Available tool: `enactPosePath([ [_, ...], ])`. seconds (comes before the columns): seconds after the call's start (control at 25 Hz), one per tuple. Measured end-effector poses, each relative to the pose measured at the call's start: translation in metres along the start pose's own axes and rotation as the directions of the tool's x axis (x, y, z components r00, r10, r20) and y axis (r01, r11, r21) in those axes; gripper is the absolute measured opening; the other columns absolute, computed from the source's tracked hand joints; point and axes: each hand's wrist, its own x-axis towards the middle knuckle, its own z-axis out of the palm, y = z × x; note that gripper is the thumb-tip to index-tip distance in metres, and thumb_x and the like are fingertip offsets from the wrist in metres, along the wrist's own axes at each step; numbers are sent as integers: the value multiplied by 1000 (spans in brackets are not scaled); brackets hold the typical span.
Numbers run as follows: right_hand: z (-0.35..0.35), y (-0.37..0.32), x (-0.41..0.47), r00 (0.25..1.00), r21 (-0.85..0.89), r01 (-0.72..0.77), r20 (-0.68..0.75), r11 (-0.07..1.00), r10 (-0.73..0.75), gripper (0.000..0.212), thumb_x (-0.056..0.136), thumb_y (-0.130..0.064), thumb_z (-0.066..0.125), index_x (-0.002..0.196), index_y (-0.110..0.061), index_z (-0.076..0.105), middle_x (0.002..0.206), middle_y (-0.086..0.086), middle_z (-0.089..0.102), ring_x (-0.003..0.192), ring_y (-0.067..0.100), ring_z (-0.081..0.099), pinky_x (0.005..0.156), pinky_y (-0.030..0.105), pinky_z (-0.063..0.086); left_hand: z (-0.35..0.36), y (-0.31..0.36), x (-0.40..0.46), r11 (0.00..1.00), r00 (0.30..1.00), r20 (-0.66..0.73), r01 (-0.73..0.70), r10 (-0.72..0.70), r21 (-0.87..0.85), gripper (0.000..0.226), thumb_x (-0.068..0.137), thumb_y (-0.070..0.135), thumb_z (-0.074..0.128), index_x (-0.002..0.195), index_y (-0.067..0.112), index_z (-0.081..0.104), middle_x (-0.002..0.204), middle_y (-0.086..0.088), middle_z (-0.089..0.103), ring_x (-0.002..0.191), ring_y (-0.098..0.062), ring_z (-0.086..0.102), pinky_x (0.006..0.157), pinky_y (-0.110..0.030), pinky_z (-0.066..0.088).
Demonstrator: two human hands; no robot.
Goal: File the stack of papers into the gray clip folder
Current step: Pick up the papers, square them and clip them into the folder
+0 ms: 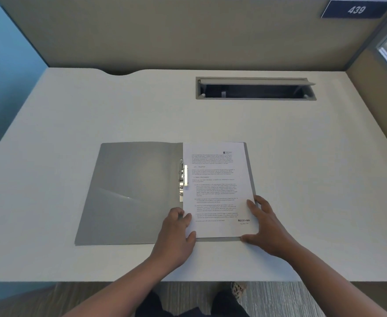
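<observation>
The gray clip folder [128, 191] lies open on the white desk, its left flap bare. A stack of printed papers [217, 186] rests on the folder's right half, stamped "RECEIVED" near the bottom. The metal and white clip [183, 177] sits at the spine, overlapping the papers' left edge. My left hand [176, 232] presses the stack's lower left corner, thumb on the page. My right hand [264, 225] cups the lower right corner, fingers along the side edge and thumb under the bottom edge.
A recessed cable slot [255, 89] with a raised lid is set in the desk [73, 115] at the back right. Beige partition walls enclose the desk, with a "439" sign [356, 9] top right. The desk's front edge runs just under my forearms.
</observation>
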Motion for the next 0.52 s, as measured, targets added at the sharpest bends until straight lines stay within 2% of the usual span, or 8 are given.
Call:
enactPosePath([
  [0.04,-3,-2,0,1000,-50,-8,17,999,9,114,77,-44,85,163,-16,14,167,-10,0,151,23,19,119,36,34,0,1,0,1000,1000,3,-9,9,27,53,97,38,60,145,17,51,146,5,36,127,-13,47,103,-16,37],
  [0.12,-10,-10,1,999,-266,-25,26,964,33,114,74,-65,75,161,-20,17,168,-5,1,149,28,21,116,43,36,-1,4,0,996,999,20,-34,33,86,53,98,41,56,144,16,50,153,1,30,132,-18,44,109,-23,40],
  [0.2,-17,-24,4,999,-448,-29,-30,894,18,108,72,-83,58,157,-26,26,170,0,1,146,31,23,113,50,34,-2,8,0,989,998,50,-36,29,145,55,98,45,51,145,16,49,160,1,20,133,-21,42,110,-29,41],
  [0.24,-19,-33,8,998,-477,-17,-55,879,-11,103,74,-84,54,156,-27,28,171,2,-1,147,32,22,113,52,32,-4,9,2,986,998,62,-31,21,166,56,98,47,50,145,16,49,162,2,16,133,-22,42,108,-30,42],
  [0.4,-14,-83,41,983,-456,165,3,875,-184,95,87,-63,64,161,-31,13,172,1,-11,156,32,6,120,58,23,-9,13,7,978,995,101,-21,-1,208,57,98,50,49,144,18,53,166,4,18,134,-22,44,106,-31,44],
  [0.52,-9,-115,67,977,-449,211,103,868,-185,102,87,-49,74,161,-37,6,172,0,-16,157,36,-6,117,65,24,-13,12,10,959,993,117,-49,17,278,55,97,49,48,141,18,56,166,2,22,136,-24,43,106,-36,46],
])
